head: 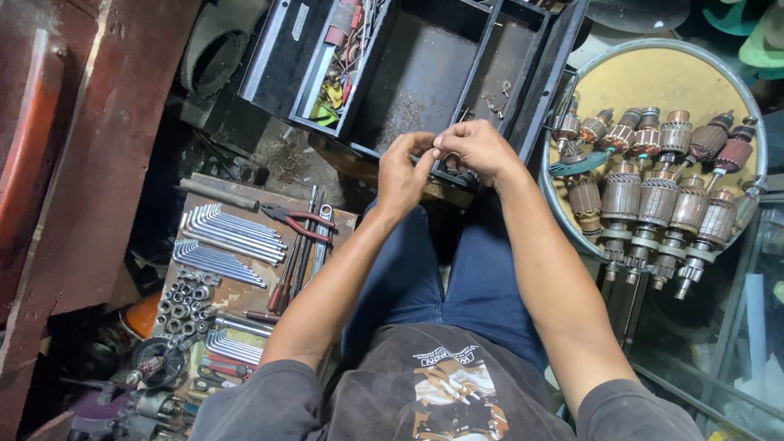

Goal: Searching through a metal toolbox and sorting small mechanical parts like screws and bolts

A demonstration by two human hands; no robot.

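Seated, centre frame: both hands meet above the knees, just in front of the open black toolbox (425,69) that fills the upper middle of the frame. Left hand (402,175) and right hand (476,149) are brought fingertip to fingertip, fingers pinched together on something very small. The small part (435,152) itself is too tiny to identify; only a dark speck shows between the fingertips. Holding it close and high probably serves sight and fine control, judging by how both wrists are raised off the lap.

Lower left of frame: a rusty tool board (245,269) carries hex keys (229,237) laid in ordered rows, sockets (181,306) grouped below them, and red-handled pliers (298,219) at the top edge — all within reach of the left arm, sorted by kind.

Right of frame: a round metal tray (653,69) holds motor armatures (653,204) stood in two rows, copper ends up, likely to keep windings from knocking together.

Hard to read: the toolbox's left compartment is a tangle of wires and bits; loose screws lie on its floor near the hands. The far lower left is dark clutter, and the glass case at lower right is cut off.
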